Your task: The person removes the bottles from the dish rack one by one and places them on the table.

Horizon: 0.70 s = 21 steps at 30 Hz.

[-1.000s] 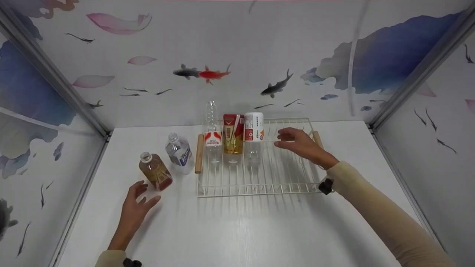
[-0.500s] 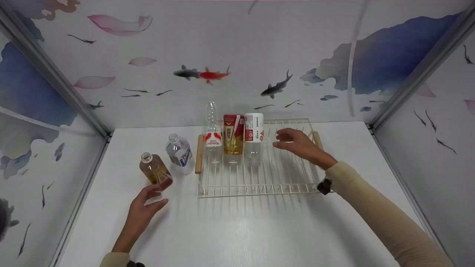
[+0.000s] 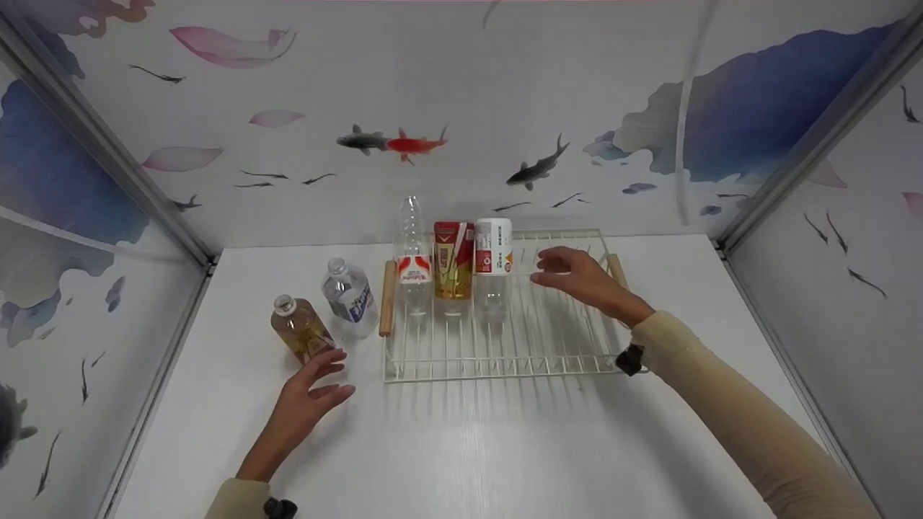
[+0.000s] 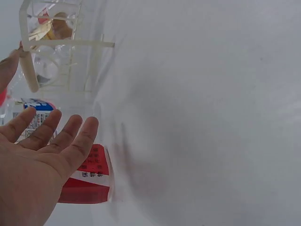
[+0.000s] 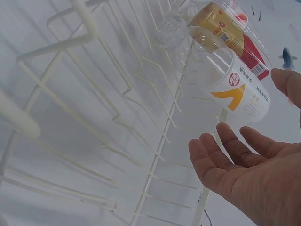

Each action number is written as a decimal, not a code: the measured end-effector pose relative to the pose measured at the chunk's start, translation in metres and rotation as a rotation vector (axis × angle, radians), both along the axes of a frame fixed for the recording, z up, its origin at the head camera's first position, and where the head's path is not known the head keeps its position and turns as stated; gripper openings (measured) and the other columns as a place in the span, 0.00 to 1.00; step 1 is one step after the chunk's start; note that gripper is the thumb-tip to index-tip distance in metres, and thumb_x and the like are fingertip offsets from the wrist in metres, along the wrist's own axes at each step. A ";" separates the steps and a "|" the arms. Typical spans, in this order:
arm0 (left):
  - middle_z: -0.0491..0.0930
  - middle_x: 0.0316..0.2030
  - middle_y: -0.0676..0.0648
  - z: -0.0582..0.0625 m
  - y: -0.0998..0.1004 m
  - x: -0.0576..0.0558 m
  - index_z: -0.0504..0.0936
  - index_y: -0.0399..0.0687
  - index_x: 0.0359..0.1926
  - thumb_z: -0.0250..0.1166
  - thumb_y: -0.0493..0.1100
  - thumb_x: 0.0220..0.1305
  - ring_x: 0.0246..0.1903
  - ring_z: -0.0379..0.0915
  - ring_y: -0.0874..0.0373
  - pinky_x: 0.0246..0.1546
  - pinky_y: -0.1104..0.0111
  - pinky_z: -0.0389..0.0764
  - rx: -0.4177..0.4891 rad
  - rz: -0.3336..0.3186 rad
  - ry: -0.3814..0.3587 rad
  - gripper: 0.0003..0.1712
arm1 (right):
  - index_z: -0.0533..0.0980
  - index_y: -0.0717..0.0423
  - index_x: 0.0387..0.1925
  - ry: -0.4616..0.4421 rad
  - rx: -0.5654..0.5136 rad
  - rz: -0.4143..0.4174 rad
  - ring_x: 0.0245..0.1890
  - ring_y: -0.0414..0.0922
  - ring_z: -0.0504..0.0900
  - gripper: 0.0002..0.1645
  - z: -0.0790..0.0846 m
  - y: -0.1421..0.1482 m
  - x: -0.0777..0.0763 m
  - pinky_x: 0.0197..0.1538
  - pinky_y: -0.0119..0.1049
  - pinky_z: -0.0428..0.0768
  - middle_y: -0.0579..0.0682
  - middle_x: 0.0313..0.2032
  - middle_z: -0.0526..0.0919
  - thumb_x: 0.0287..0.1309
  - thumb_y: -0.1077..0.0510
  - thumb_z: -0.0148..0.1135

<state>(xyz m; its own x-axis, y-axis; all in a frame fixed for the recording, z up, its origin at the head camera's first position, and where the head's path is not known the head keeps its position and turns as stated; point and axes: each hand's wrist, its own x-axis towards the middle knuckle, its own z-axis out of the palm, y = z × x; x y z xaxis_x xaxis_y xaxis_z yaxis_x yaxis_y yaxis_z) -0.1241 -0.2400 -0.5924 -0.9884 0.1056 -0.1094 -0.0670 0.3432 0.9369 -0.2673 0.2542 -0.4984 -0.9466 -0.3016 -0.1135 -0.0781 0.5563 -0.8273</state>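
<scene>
My left hand [image 3: 306,396] holds nothing, its fingers spread and slightly bent just in front of a brown-tinted bottle [image 3: 297,328] with no cap. In the left wrist view that bottle's red and white label [image 4: 89,179] shows behind the fingers. A clear capless bottle [image 3: 350,299] with a blue and white label stands beside it. Over the right part of a cream wire rack [image 3: 505,377] hovers my right hand [image 3: 583,277], empty, thumb apart from the fingers. Its nearest bottle is the white-labelled one [image 3: 494,249] in the rack, also visible in the right wrist view [image 5: 242,89].
Next to the white-labelled bottle the rack holds a red and gold bottle [image 3: 453,263] and a tall clear bottle [image 3: 414,268] with a red and white label. A wooden handle [image 3: 388,299] forms the rack's left side. Printed walls enclose the white table [image 3: 461,461].
My left hand has moved rightward from beside the brown-tinted bottle to in front of its base, covering its lower part. The right hand has stayed nearly still. The bottles and rack have not moved.
</scene>
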 end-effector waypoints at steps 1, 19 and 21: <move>0.73 0.77 0.43 0.001 0.002 0.000 0.73 0.48 0.78 0.78 0.41 0.71 0.76 0.70 0.43 0.71 0.51 0.79 0.001 -0.007 0.005 0.38 | 0.71 0.61 0.77 0.000 -0.002 0.003 0.72 0.62 0.76 0.43 0.000 0.000 0.000 0.73 0.63 0.76 0.65 0.71 0.78 0.73 0.41 0.72; 0.63 0.84 0.44 0.015 0.041 -0.011 0.63 0.56 0.86 0.83 0.46 0.65 0.83 0.59 0.40 0.74 0.44 0.74 0.020 -0.093 0.038 0.55 | 0.69 0.62 0.78 -0.019 0.002 0.032 0.74 0.62 0.75 0.44 -0.008 -0.014 -0.005 0.75 0.62 0.75 0.66 0.72 0.77 0.74 0.42 0.71; 0.62 0.84 0.43 0.017 0.043 -0.012 0.61 0.56 0.87 0.84 0.48 0.64 0.83 0.58 0.40 0.74 0.44 0.74 0.021 -0.094 0.033 0.58 | 0.69 0.62 0.78 -0.020 0.009 0.039 0.74 0.62 0.74 0.44 -0.008 -0.019 -0.008 0.75 0.62 0.74 0.65 0.72 0.77 0.74 0.42 0.71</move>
<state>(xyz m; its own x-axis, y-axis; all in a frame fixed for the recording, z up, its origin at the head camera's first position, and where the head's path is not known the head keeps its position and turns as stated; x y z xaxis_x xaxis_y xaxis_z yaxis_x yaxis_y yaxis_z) -0.1358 -0.1965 -0.5758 -0.9771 0.1996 -0.0732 -0.0042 0.3263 0.9452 -0.2751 0.2348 -0.5063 -0.9318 -0.3372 -0.1346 -0.0836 0.5602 -0.8241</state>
